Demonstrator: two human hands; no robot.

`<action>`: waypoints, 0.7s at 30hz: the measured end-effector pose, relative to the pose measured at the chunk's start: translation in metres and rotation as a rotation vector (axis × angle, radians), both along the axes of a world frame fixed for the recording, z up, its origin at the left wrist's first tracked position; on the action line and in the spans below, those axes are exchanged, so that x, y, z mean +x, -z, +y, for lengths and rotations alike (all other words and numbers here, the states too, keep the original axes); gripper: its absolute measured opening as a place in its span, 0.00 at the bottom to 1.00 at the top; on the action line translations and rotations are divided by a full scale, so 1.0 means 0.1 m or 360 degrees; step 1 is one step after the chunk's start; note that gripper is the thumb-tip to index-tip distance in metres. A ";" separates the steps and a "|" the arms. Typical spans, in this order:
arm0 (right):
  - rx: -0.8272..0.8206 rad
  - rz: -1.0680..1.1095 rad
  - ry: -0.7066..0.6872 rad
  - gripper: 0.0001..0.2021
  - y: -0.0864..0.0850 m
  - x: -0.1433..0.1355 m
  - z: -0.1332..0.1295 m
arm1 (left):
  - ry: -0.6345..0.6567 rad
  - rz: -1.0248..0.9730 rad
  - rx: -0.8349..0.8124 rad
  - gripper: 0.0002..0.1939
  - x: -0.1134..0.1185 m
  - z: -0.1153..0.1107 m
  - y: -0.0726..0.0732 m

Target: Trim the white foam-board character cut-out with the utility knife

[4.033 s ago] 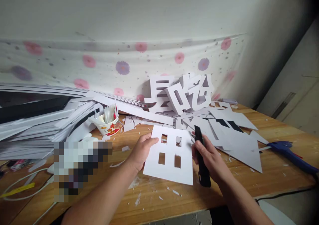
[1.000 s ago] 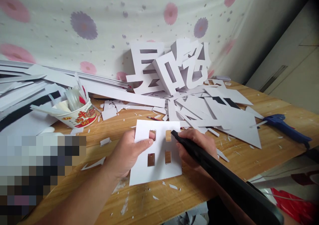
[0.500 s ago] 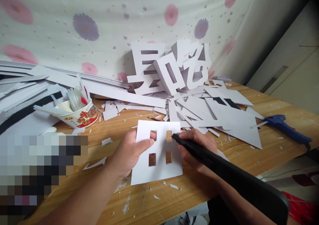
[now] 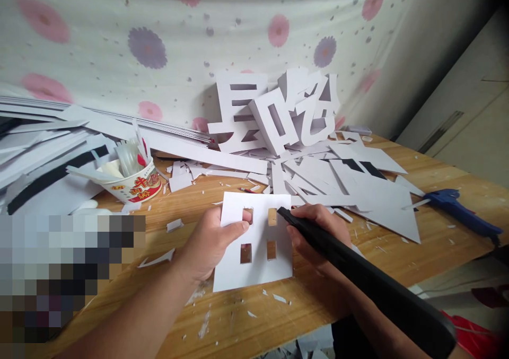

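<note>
My left hand (image 4: 210, 237) grips the left edge of a white foam board piece (image 4: 257, 274), thumb on the front and a fingertip showing through its upper left hole. Several rectangular holes pierce this board, which is tilted up off the table. My right hand (image 4: 318, 231) is closed around a long black-handled cutter (image 4: 358, 269), whose handle widens toward me. The cutter's narrow tip is at the upper right hole; its blade is too small to make out. Right-hand fingers are beside the board's right edge.
White box-like characters (image 4: 242, 115) stand at the back among white board scraps (image 4: 382, 205). A blue glue gun (image 4: 461, 210) lies at right on the wooden table (image 4: 397, 263). A paper cup (image 4: 135, 184) of translucent sticks stands left, near stacked white strips (image 4: 43, 141).
The view has shifted slightly, so most things sit a little further right. Both hands keep their holds, and the cutter tip stays by the upper right hole.
</note>
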State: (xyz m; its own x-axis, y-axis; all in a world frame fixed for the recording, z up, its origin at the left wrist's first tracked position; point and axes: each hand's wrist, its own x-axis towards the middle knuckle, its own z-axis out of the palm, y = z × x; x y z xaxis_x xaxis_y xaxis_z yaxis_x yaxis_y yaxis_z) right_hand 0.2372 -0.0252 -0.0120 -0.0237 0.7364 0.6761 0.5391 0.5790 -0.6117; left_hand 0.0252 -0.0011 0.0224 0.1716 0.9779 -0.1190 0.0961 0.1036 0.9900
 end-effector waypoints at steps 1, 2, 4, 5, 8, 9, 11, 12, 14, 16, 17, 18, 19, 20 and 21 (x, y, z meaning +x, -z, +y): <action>0.0038 -0.0012 -0.0020 0.08 0.00 0.00 0.02 | -0.0006 -0.0004 0.0012 0.10 0.00 0.00 0.00; 0.0072 -0.0024 -0.0045 0.08 0.00 0.00 0.03 | -0.0009 -0.0008 0.0025 0.10 0.00 -0.01 0.00; 0.0079 -0.0057 -0.0090 0.08 0.00 0.00 0.04 | -0.0004 -0.0016 0.0039 0.10 0.00 -0.01 0.00; 0.0059 -0.0072 -0.0110 0.08 0.00 0.00 0.03 | 0.0001 -0.0021 0.0037 0.10 -0.01 -0.01 0.00; -0.0050 -0.0059 -0.0162 0.07 0.01 -0.01 -0.02 | 0.0005 -0.0074 -0.0015 0.11 -0.02 0.00 0.00; -0.0074 0.0000 -0.0152 0.07 0.02 0.00 -0.04 | -0.0003 -0.0115 -0.0050 0.12 -0.01 0.01 0.00; -0.0085 0.0226 -0.0055 0.06 0.03 0.01 -0.05 | -0.0027 -0.0235 -0.0155 0.12 0.00 0.02 -0.01; -0.0057 0.0379 0.0025 0.07 0.04 0.03 -0.04 | -0.0045 -0.0300 -0.0215 0.13 0.01 0.02 0.00; 0.0013 0.0675 0.0201 0.11 0.03 0.05 0.01 | -0.0063 -0.0412 -0.0328 0.14 0.03 0.00 0.02; -0.0024 0.0769 0.0327 0.17 0.01 0.07 0.08 | -0.0033 -0.0456 -0.0404 0.15 0.02 -0.02 0.08; -0.0096 0.0691 0.0354 0.20 0.01 0.07 0.12 | -0.0002 -0.0418 -0.0407 0.15 0.01 -0.03 0.11; -0.0164 0.0586 0.0365 0.22 0.01 0.07 0.15 | 0.0018 -0.0301 -0.0355 0.17 -0.02 -0.04 0.14; -0.0214 0.0483 0.0368 0.23 0.01 0.05 0.17 | -0.0015 -0.0095 -0.0227 0.19 -0.06 -0.06 0.15; -0.0240 0.0380 0.0366 0.23 0.02 0.04 0.19 | -0.0081 0.0164 -0.0056 0.23 -0.11 -0.09 0.16; -0.0261 0.0301 0.0357 0.24 0.03 0.02 0.19 | -0.0166 0.0445 0.0145 0.26 -0.17 -0.13 0.14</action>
State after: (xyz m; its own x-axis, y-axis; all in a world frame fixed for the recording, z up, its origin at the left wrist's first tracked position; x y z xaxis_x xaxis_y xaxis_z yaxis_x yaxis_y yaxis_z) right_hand 0.2395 -0.0061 -0.0150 0.2658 0.8083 0.5254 0.5102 0.3445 -0.7880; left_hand 0.0078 -0.0138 0.0084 0.0426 0.9974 -0.0583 0.3593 0.0391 0.9324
